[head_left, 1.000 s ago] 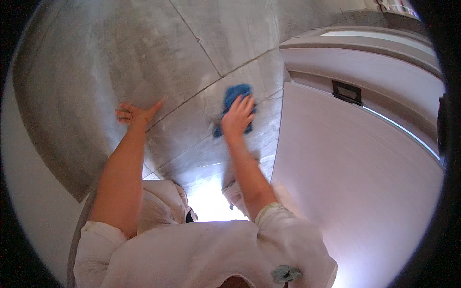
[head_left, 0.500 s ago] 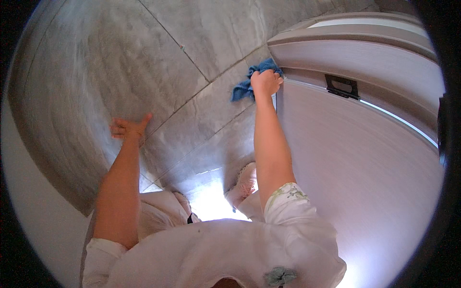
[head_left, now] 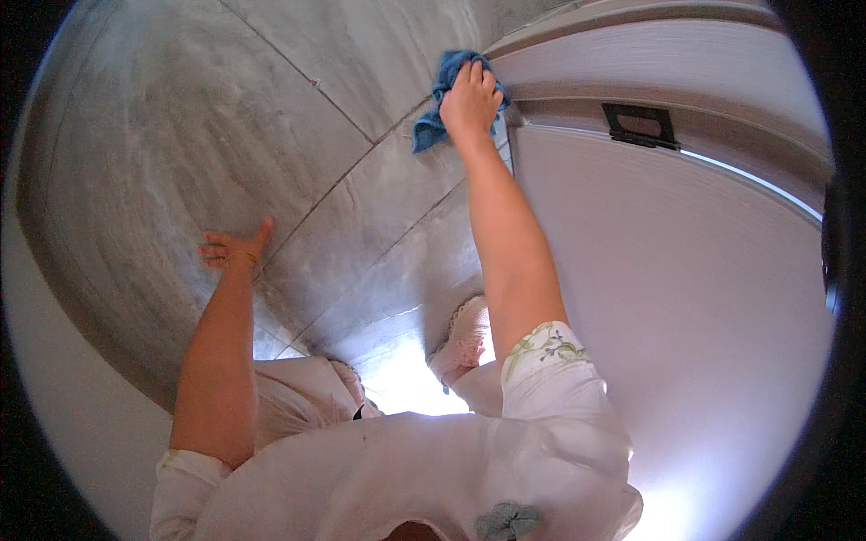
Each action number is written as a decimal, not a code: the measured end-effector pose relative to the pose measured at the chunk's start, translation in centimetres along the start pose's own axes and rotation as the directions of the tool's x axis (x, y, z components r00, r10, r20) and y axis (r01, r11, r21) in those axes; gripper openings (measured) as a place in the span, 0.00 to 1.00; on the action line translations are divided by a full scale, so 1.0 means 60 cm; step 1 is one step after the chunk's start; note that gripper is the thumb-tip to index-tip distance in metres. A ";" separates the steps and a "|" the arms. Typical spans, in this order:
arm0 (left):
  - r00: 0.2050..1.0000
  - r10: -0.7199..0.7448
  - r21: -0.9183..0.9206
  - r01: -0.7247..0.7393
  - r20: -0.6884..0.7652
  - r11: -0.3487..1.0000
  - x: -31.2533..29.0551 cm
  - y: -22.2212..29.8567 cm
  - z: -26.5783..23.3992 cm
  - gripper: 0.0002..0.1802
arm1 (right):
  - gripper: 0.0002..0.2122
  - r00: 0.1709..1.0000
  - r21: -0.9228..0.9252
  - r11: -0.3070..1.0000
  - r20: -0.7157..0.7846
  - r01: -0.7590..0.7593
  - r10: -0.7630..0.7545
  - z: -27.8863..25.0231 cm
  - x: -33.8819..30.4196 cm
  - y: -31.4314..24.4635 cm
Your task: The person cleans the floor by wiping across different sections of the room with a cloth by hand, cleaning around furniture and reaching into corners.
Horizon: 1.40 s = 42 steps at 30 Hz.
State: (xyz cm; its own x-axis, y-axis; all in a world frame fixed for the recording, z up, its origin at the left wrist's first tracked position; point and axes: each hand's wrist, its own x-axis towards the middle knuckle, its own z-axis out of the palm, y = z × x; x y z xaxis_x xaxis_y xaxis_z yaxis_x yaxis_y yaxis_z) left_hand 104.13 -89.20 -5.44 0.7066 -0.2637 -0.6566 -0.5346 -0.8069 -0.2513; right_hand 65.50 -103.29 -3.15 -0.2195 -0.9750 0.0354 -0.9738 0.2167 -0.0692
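Observation:
A crumpled blue cloth [head_left: 431, 129] lies on the grey tiled floor [head_left: 298, 135], up against the foot of the door frame. My right hand [head_left: 471, 99] is on top of the cloth, gripping it with the fingers pointing away from me, and covers part of it. Off to the left, my left hand [head_left: 236, 247] is held out over the tiles. Its fingers are spread and nothing is in them; whether it touches the floor I cannot tell.
A pale door [head_left: 667, 261] fills the right side, with a black metal latch plate [head_left: 640, 124] on its edge. The door frame [head_left: 649, 54] runs beyond it. A dark skirting board [head_left: 86, 325] curves along the left wall. My feet in pink shoes [head_left: 466, 334] are below.
My right hand has moved the cloth farther away and slightly left, along the foot of the door frame. The left hand has shifted only a little.

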 end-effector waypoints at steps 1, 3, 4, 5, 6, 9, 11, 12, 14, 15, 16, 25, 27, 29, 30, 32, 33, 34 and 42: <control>1.000 0.010 -0.030 -0.010 0.006 0.999 -0.001 0.010 -0.010 0.85 | 0.18 0.999 0.008 0.999 -0.010 0.037 -0.036 -0.003 -0.001 0.005; 0.999 -0.028 0.001 0.028 -0.018 1.000 0.014 0.009 0.002 0.85 | 0.16 0.970 0.092 0.967 0.068 -0.239 0.233 0.023 -0.042 0.026; 0.996 -0.073 0.033 0.074 -0.041 0.997 0.021 0.004 0.007 0.85 | 0.16 0.973 -0.128 0.966 0.024 -0.223 0.228 0.022 -0.072 0.025; 0.997 -0.068 0.032 0.069 -0.037 0.997 0.018 0.006 0.006 0.85 | 0.16 0.975 -0.346 0.914 -0.023 -0.213 0.219 0.017 -0.086 0.027; 0.998 -0.065 0.003 0.065 -0.011 0.998 0.013 0.006 0.003 0.85 | 0.16 0.975 -0.350 0.912 -0.026 -0.214 0.219 0.016 -0.080 0.028; 0.998 -0.060 -0.020 0.060 0.023 0.998 0.015 0.006 0.002 0.85 | 0.18 0.953 -0.351 0.904 0.088 -0.243 0.290 0.003 -0.033 0.022; 0.997 -0.063 -0.009 0.063 0.036 0.998 0.012 0.004 0.001 0.85 | 0.22 0.820 -0.218 0.861 0.268 -0.459 0.505 -0.021 0.013 0.020; 1.000 -0.010 0.001 0.010 0.028 1.000 0.005 0.007 -0.003 0.85 | 0.22 0.751 -0.167 0.852 0.409 -0.497 0.518 -0.039 0.031 0.017; 0.999 0.037 0.000 -0.037 0.027 0.999 0.000 0.005 -0.004 0.85 | 0.20 0.819 -0.199 0.880 0.321 -0.432 0.475 -0.034 0.009 0.004; 1.000 0.005 0.022 -0.005 0.017 1.000 0.008 0.002 0.000 0.85 | 0.19 0.876 -0.230 0.900 0.234 -0.371 0.421 -0.024 -0.008 -0.003; 1.000 -0.020 0.042 0.020 0.006 0.999 0.009 0.007 0.002 0.84 | 0.20 0.946 -0.280 0.943 0.215 -0.177 0.241 0.008 -0.033 0.007; 0.996 0.009 -0.030 -0.006 0.093 1.000 -0.031 0.026 -0.033 0.83 | 0.22 0.975 -0.040 0.997 0.211 -0.065 0.072 -0.021 0.066 -0.020; 0.998 0.007 -0.056 -0.004 0.055 0.998 -0.009 0.016 -0.015 0.83 | 0.23 0.995 -0.086 0.996 0.102 0.023 -0.014 0.004 0.046 0.000; 0.999 -0.035 -0.091 0.035 0.009 0.995 0.016 -0.009 0.003 0.83 | 0.25 0.975 0.023 0.981 0.112 0.192 -0.193 0.004 -0.023 0.008; 1.000 -0.008 -0.125 0.008 0.001 0.992 0.021 -0.020 0.012 0.83 | 0.26 0.986 0.034 0.996 0.144 0.080 -0.084 0.002 -0.064 0.007; 1.000 0.002 -0.163 -0.003 -0.007 0.987 0.020 -0.035 0.011 0.83 | 0.26 0.987 -0.002 0.997 0.144 -0.071 0.070 0.000 -0.141 0.009; 0.999 0.013 -0.142 -0.007 0.043 0.990 0.017 -0.019 0.013 0.84 | 0.27 0.983 -0.042 0.992 0.135 -0.117 0.121 0.020 -0.163 0.014; 0.996 0.044 -0.142 -0.032 0.082 0.989 0.012 -0.004 0.008 0.85 | 0.27 0.986 -0.114 0.986 0.102 -0.119 0.131 0.024 -0.156 0.012; 0.999 0.031 -0.044 -0.030 0.014 0.999 0.017 0.007 0.011 0.84 | 0.22 0.994 0.281 0.954 0.008 0.101 -0.108 0.034 0.102 0.011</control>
State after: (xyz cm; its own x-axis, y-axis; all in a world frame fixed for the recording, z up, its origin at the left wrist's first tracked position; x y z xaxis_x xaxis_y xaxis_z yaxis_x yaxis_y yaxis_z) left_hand 104.34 -89.46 -6.68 0.6830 -0.2809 -0.6742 -0.5349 -0.8210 -0.1999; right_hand 63.61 -109.20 -5.00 -0.1130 -0.9930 0.0345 -0.9348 0.0945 -0.3425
